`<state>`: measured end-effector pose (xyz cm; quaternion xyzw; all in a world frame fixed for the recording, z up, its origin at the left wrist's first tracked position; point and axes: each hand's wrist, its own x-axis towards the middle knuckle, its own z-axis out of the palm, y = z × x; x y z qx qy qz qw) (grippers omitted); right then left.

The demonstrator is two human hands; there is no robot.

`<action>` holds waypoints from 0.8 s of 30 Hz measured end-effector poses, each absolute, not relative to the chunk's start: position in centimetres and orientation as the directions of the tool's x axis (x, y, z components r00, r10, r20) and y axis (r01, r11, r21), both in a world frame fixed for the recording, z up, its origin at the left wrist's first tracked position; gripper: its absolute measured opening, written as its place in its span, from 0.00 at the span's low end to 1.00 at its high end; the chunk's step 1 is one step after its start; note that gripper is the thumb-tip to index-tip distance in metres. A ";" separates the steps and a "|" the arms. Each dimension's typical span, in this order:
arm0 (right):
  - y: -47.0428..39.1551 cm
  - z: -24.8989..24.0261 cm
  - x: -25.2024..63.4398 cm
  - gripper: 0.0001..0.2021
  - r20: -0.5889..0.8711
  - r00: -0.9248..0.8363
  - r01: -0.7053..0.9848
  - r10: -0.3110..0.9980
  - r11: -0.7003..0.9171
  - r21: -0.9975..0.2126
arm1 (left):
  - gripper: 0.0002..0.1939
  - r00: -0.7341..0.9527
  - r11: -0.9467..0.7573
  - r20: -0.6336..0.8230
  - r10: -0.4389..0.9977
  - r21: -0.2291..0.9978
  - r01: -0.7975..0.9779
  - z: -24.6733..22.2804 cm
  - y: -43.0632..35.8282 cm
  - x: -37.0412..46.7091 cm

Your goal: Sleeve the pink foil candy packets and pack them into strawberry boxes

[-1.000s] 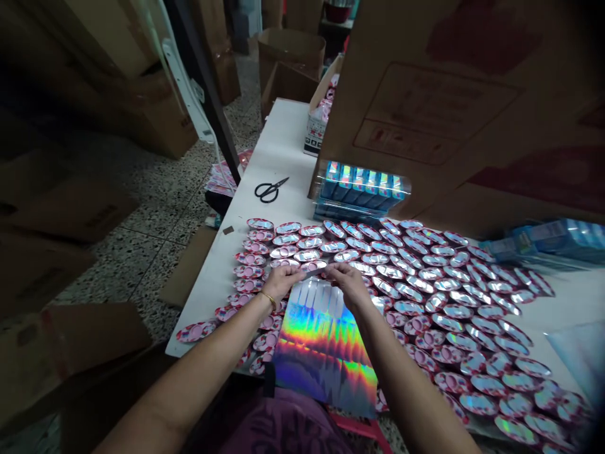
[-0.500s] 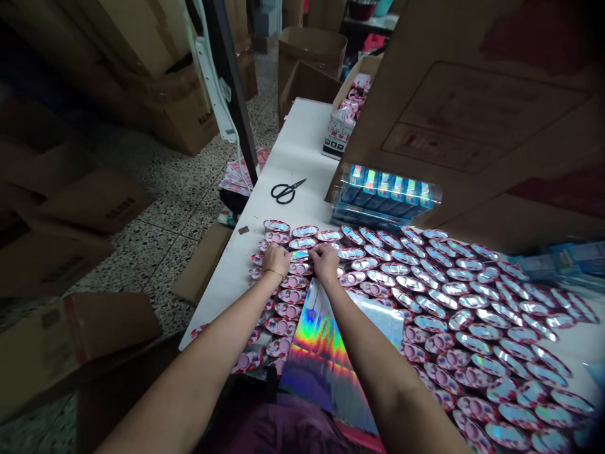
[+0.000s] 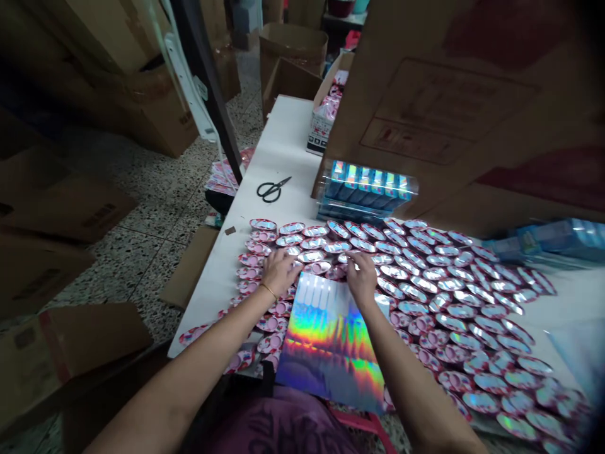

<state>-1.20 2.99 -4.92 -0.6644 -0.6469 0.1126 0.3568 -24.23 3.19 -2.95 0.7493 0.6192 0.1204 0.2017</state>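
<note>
Around the middle of the frame, both of my hands are over the front of the worktop. My left hand, with a thin bracelet at its wrist, has its fingers bent down over the oval pieces, just beside the upper left corner of the shiny rainbow sheet. Whether those fingers grip anything I cannot tell, since the back of the hand covers whatever is under it. My right hand is curled by the sheet's top edge, its fingertips close to more of the ovals; I cannot make out whether it has hold of one.

The sheet lies below and between my hands, at the lower centre, its right side partly hidden by my forearm. The ovals spread in packed rows from centre to lower right, where they blur into the dark corner; glare hides much of what is printed on them.

Upper left of centre lie black scissors, with a small brown scrap below them. A clear-wrapped stack of blue packs sits against a huge carton, which the top edge cuts off and whose print is too dim to read.
</note>
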 end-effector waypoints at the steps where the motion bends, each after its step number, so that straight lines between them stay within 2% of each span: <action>1: 1.6 -4.7 0.7 0.12 0.309 0.135 0.790 0.941 0.086 -0.608 | 0.18 0.289 -0.225 -0.068 0.955 0.470 0.853 -3.1 2.5 -23.0; 4: -1.7 -4.6 4.1 0.13 0.241 0.037 0.846 0.970 0.098 -0.524 | 0.21 0.425 -0.324 -0.107 0.899 0.491 0.809 -3.7 1.3 -19.4; 8: -3.3 -5.7 3.8 0.14 0.109 -0.158 0.928 0.981 0.185 -0.325 | 0.16 0.393 -0.283 -0.150 0.907 0.473 0.834 -4.5 1.2 -16.9; 11: -3.6 -6.6 2.8 0.15 0.094 -0.163 0.955 0.982 0.181 -0.234 | 0.14 0.364 -0.267 -0.121 0.924 0.476 0.838 -4.9 1.1 -16.7; 13: -4.0 -7.0 2.7 0.15 0.122 -0.161 0.958 0.979 0.185 -0.218 | 0.12 0.348 -0.259 -0.104 0.932 0.482 0.837 -5.0 0.9 -16.8; 21: -5.6 -6.3 4.1 0.12 0.186 -0.329 0.915 0.926 0.361 -0.182 | 0.08 0.319 -0.233 -0.081 0.944 0.520 0.822 -5.0 0.2 -16.6; 24: -5.9 -5.2 4.2 0.10 0.149 -0.364 0.892 0.919 0.390 -0.230 | 0.09 0.311 -0.223 -0.084 0.947 0.523 0.822 -5.2 0.3 -16.7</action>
